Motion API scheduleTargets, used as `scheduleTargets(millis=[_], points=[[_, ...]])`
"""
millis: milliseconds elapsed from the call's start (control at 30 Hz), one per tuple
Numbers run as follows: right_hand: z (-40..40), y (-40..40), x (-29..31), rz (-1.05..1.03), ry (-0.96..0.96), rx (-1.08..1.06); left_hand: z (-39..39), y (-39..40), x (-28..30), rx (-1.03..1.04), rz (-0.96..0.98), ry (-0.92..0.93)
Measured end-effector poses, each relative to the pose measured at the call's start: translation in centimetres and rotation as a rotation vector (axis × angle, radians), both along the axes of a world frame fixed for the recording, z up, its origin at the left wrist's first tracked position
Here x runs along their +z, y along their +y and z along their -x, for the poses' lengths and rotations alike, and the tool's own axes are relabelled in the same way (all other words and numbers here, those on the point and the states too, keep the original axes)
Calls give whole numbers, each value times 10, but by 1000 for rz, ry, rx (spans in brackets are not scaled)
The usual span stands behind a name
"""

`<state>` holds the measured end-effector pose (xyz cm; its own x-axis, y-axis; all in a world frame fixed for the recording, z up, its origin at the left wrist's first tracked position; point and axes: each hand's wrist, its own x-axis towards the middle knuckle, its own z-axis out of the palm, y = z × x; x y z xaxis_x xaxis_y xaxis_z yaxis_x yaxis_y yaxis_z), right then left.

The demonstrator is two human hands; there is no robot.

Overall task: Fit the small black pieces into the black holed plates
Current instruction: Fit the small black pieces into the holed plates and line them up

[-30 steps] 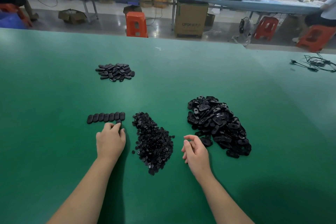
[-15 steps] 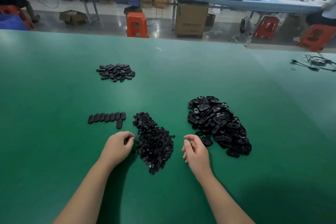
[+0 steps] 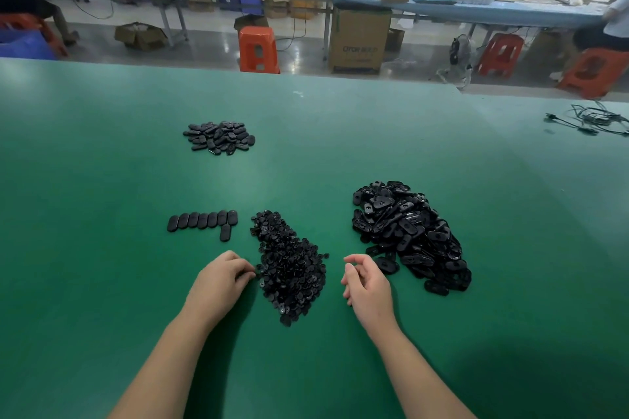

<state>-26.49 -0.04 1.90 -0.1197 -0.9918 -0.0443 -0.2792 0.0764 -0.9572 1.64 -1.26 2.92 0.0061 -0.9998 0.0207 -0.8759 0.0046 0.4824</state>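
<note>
On the green counter (image 3: 102, 282) the left hand (image 3: 218, 282) sits with fingers curled, fingertips touching the left edge of the heap of small black pieces (image 3: 289, 265); whether its grip pinches a piece I cannot tell. The right hand (image 3: 366, 286) rests between that heap and the larger pile of black holed plates (image 3: 408, 235), fingers loosely curled, holding nothing. A neat row of plates (image 3: 202, 220) lies beyond the left hand, and a smaller pile (image 3: 219, 137) sits farther back.
</note>
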Motion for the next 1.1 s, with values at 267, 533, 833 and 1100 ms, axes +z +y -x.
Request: scheduleTargets(millis=[267, 533, 833, 1100], points=[[0, 0, -1, -4, 17, 0, 22, 3, -11, 243, 151, -47], [-1, -2, -2, -12, 18, 1, 45, 5, -14, 307, 249, -57], [15, -11, 7, -72, 3, 59, 44, 7, -12, 233, 319, 21], [86, -37, 26, -21, 793, 79, 44, 10, -11, 119, 431, 2]])
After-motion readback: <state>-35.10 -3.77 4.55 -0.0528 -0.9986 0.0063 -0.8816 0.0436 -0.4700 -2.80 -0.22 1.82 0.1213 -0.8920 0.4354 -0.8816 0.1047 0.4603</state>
